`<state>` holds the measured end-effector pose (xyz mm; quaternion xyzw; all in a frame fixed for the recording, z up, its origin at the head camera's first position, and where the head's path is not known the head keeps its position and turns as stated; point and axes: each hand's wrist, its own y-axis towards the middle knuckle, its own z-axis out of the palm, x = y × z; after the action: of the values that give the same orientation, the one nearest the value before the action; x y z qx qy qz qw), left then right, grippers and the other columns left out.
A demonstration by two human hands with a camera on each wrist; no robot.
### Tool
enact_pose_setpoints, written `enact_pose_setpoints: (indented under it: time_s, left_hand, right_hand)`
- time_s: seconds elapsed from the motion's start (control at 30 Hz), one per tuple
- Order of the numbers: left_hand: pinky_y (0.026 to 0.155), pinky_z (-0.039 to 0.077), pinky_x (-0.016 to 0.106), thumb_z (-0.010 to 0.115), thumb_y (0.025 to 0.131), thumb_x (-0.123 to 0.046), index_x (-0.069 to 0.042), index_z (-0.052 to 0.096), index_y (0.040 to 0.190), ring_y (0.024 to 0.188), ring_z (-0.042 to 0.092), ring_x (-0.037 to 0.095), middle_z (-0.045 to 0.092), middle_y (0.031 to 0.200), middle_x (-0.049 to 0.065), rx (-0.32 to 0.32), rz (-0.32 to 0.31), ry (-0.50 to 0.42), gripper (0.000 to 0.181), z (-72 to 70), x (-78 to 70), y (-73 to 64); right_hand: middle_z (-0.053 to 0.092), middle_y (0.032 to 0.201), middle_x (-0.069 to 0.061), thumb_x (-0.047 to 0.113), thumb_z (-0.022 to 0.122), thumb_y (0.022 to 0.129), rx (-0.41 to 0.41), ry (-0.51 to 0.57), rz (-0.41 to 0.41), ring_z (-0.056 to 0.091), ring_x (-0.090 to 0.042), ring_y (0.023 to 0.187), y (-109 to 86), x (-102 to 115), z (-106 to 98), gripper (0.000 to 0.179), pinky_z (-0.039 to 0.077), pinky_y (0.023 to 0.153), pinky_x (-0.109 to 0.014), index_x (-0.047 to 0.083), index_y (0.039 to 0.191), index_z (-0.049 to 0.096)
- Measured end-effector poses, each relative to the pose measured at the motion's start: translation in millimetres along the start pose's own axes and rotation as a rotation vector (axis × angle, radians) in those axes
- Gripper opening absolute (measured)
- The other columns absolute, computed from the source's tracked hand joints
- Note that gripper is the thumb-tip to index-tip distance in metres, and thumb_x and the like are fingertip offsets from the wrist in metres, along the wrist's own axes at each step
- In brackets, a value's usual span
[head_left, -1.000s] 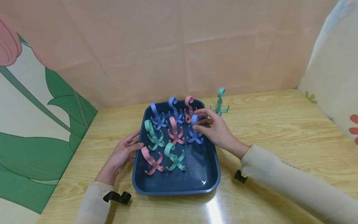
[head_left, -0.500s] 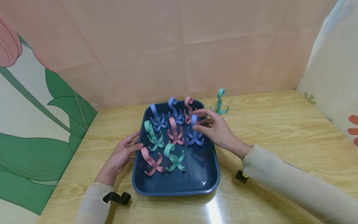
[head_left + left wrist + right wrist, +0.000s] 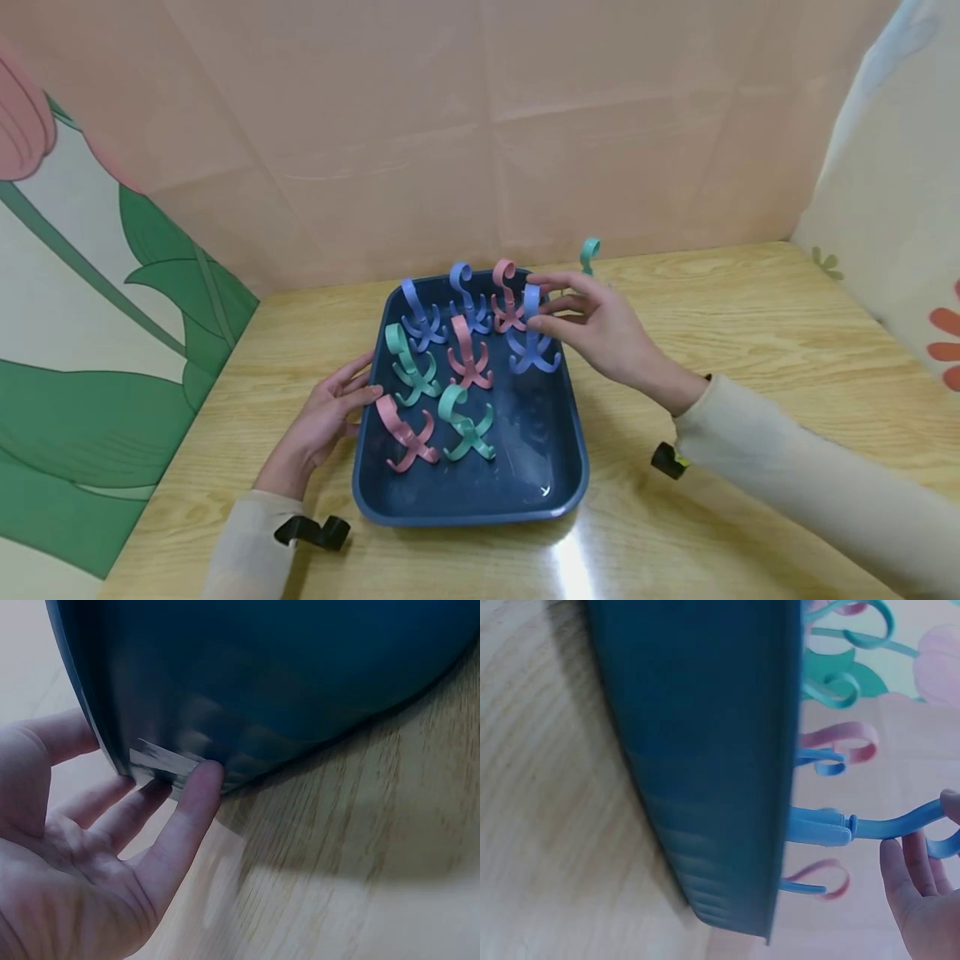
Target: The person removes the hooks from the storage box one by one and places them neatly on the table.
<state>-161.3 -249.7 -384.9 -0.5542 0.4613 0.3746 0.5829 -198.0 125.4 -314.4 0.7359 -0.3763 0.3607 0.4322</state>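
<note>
A dark blue tray holds several plastic octopus-like hooks with curled tops and splayed prongs. My right hand pinches the curled top of a blue hook between thumb and fingers, at the tray's right side. In the right wrist view, the held blue hook shows above the tray's rim, its lower prongs partly hidden by the tray wall. At the left edge, my left hand grips the tray, thumb on the rim and fingers against its outer wall. Those fingers show in the left wrist view.
Inside the tray stand other blue hooks, pink hooks and green hooks. A green hook stands on the wooden table behind my right hand, mostly hidden. A pink-beige sheet hangs behind the table.
My right hand has moved up and to the right, lifting the blue hook slightly from its spot. It now covers much of the green hook behind. The left hand and tray have stayed put.
</note>
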Motion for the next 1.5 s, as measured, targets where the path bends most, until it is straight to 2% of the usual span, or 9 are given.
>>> enact_pose_setpoints:
  time_s: [0.33,0.63,0.87,1.1,1.5]
  left_hand:
    - [0.088,0.053,0.056,0.059,0.1,-0.015,-0.023,0.036,0.158,0.137,0.043,0.04,0.036,0.159,0.013,0.003,0.003,-0.005,0.062,-0.9,0.0,0.5]
    - [0.088,0.053,0.055,0.059,0.101,-0.015,-0.024,0.035,0.158,0.137,0.043,0.039,0.035,0.16,0.012,0.0,-0.009,0.0,0.062,0.5,-1.6,0.7]
    - [0.089,0.052,0.055,0.059,0.101,-0.016,-0.026,0.036,0.157,0.138,0.043,0.038,0.035,0.16,0.012,0.001,-0.015,0.0,0.062,0.6,-2.6,1.2]
    - [0.089,0.053,0.055,0.058,0.101,-0.015,-0.025,0.036,0.158,0.138,0.043,0.039,0.035,0.16,0.012,-0.002,-0.015,-0.002,0.062,-0.7,-2.2,0.5]
    - [0.088,0.054,0.054,0.058,0.101,-0.015,-0.025,0.035,0.158,0.137,0.044,0.039,0.036,0.16,0.012,-0.008,-0.014,-0.003,0.062,-2.4,-1.9,-2.6]
  right_hand:
    - [0.059,0.121,-0.01,0.0,0.072,0.091,-0.066,0.01,-0.077,0.069,-0.016,0.099,2.0,5,-28,0.047,0.056,0.082,-0.025,0.005,0.136,0.06]
    - [0.061,0.121,-0.007,0.0,0.072,0.091,-0.133,0.036,-0.033,0.069,-0.012,0.099,3.5,-4,-63,0.048,0.054,0.083,-0.021,0.011,0.137,0.062]
    - [0.06,0.121,-0.004,0.008,0.071,0.094,-0.17,-0.072,0.025,0.067,-0.009,0.101,6.7,-24,-98,0.049,0.051,0.083,-0.016,0.015,0.141,0.059]
    - [0.06,0.119,0.001,0.011,0.071,0.094,-0.236,-0.094,0.103,0.066,-0.002,0.099,12.7,-51,-125,0.051,0.05,0.081,-0.012,0.015,0.143,0.057]
    - [0.061,0.122,-0.001,0.015,0.072,0.094,-0.277,-0.133,0.177,0.064,0.001,0.098,25.2,-86,-141,0.052,0.046,0.079,-0.012,0.017,0.143,0.056]
